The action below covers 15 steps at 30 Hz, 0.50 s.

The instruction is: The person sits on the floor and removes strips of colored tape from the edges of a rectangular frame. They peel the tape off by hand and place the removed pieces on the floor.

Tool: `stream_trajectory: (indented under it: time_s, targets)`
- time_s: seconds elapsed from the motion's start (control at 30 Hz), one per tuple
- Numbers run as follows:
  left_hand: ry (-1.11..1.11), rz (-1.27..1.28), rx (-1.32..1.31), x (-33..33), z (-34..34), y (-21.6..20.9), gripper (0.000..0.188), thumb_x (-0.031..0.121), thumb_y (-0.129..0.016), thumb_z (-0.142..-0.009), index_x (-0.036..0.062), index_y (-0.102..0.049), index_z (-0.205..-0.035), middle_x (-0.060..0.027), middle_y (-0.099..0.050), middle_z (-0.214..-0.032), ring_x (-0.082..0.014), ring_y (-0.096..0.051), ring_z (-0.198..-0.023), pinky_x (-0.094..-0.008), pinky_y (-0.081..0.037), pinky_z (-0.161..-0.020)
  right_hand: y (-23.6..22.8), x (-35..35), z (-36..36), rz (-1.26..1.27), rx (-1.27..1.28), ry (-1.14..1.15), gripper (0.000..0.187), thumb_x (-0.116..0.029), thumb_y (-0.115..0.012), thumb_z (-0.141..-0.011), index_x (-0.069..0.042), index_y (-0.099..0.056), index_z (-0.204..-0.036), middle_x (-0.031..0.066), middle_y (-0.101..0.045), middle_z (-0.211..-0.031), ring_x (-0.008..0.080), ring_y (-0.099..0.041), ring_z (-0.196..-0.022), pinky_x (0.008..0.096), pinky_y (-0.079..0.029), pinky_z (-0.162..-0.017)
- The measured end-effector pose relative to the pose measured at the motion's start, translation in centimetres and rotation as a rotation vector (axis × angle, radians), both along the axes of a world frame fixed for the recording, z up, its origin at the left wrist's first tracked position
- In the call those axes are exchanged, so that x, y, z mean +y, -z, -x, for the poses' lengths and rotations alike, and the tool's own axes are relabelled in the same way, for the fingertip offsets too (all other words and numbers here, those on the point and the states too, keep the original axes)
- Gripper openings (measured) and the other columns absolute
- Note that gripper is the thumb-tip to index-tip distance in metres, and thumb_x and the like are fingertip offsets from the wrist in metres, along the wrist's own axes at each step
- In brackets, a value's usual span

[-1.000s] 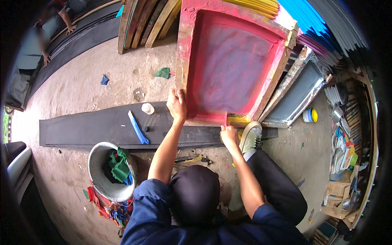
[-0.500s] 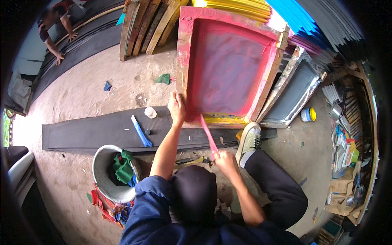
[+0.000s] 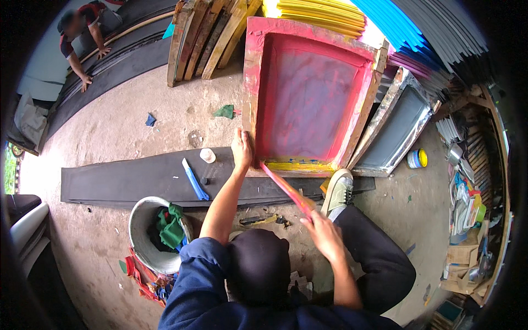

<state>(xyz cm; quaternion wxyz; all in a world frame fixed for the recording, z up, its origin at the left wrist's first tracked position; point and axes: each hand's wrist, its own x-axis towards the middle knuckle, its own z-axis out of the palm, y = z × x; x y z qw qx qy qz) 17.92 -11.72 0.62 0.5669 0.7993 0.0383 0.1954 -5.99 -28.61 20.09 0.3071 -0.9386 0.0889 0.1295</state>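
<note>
A wooden screen-printing frame (image 3: 251,88), stained pink-red, leans upright before me. Its mesh is cloudy purple-pink, with yellow smears along the bottom edge. My left hand (image 3: 241,149) grips the frame's lower left side. In my right hand (image 3: 323,234) is a long, thin, pink-stained tool (image 3: 289,190), with fingers closed round its near end; its exact kind is unclear. The tool's far tip meets the frame's lower left corner. My shoe (image 3: 337,193) rests by the frame's bottom right corner.
A blue box cutter (image 3: 195,180) and a white cup (image 3: 207,155) lie on a black sheet (image 3: 121,180). Left of me stands a rag-filled bucket (image 3: 144,245). A second frame (image 3: 404,129), a yellow-blue tin (image 3: 418,158) and wooden frames (image 3: 212,38) stand around. Another person (image 3: 82,38) bends at far left.
My right hand has moved a little right and nearer me. The tool is now more slanted, its tip shifted left into the frame's corner. My left hand still grips the frame.
</note>
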Motion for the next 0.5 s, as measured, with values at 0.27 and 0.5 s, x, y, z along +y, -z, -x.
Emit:
stream_trajectory:
  time_s: [0.27,0.5]
  targets:
    - [0.502,0.348,0.212,3.0,1.0,2.8,0.054,0.034,-0.031,-0.095,-0.0072,-0.03,-0.13,-0.0234,-0.035,-0.132,-0.0299,-0.032,-0.125,-0.0314,-0.025,-0.102,-3.9,-1.3,-5.2,0.365,-0.284,0.187,0.04,-0.034,-0.054,-0.085,-0.002,-0.051,-0.108,0.0188,-0.043,-0.111,0.0347,-0.057,-0.089,0.0426,-0.048,-0.073]
    - [0.379,0.484,0.21,2.4,3.1,4.3,0.052,0.035,-0.029,-0.096,-0.0069,-0.035,-0.125,-0.0196,-0.04,-0.127,-0.0246,-0.036,-0.12,-0.0291,-0.026,-0.099,-0.6,-0.4,-13.3,0.118,-0.347,-0.029,0.048,-0.04,-0.05,-0.086,0.004,-0.055,-0.102,0.0233,-0.054,-0.101,0.0377,-0.054,-0.095,0.0432,-0.042,-0.084]
